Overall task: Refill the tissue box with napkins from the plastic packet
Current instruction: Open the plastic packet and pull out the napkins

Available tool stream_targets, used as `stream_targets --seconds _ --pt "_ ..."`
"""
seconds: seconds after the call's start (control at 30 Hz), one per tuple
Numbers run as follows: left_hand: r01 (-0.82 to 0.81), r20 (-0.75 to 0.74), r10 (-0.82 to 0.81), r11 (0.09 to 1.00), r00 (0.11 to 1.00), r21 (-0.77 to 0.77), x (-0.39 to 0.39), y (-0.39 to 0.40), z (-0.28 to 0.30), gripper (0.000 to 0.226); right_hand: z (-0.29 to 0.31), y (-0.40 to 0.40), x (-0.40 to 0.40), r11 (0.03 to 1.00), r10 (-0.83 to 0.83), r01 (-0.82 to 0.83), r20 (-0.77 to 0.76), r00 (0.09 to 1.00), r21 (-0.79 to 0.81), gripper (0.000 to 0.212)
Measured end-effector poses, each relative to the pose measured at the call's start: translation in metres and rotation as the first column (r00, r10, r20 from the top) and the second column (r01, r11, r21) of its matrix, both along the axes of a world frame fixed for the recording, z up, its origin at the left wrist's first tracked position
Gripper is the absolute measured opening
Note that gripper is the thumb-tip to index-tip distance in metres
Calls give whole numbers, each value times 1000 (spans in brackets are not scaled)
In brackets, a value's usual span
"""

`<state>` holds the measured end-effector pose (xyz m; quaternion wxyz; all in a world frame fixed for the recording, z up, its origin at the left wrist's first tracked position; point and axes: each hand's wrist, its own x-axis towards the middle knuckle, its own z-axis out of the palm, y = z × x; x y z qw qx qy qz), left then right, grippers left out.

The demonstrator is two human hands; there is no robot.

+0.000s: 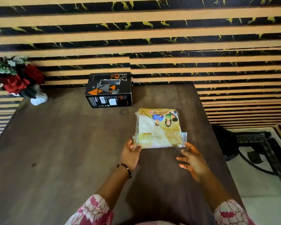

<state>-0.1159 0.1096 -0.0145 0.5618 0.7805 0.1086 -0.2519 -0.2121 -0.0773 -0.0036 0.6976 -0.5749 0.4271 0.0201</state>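
Both hands frame the sealed napkin packet on the bench: left hand pinching its near corner, right hand spread open alongside; beyond the grip, the tissue box awaits refilling, so nothing looks done yet.

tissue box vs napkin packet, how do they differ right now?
Material: the black cardboard tissue box with orange triangles is rigid; the clear plastic napkin packet with yellow print is soft and crinkly.
Shape: the box stands tall; the packet lies flat.
Position: the box sits at the table's far edge near the wall; the packet is nearer the person.
Contact: the left hand touches the packet's near corner; nothing touches the box.
Both rest on the dark wooden table.
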Motion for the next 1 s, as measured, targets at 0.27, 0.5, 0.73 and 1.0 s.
stream_targets --seconds 0.27,0.5,0.73,1.0 --pt "146 18 -146 989 989 1 -45 50 -4 53 -6 48 -47 993 -61 61 6 998 -97 33" --pt "200 -41 -203 978 978 -61 -59 68 -7 51 -11 72 -67 963 -157 156 15 988 -219 35" --pt "372 365 -505 849 782 376 -55 64 22 73 12 78 -56 650 -184 172 66 981 -740 45" --pt "469 165 -935 304 315 829 -23 13 21 78 21 76 0 368 367 -308 -167 915 -877 33"
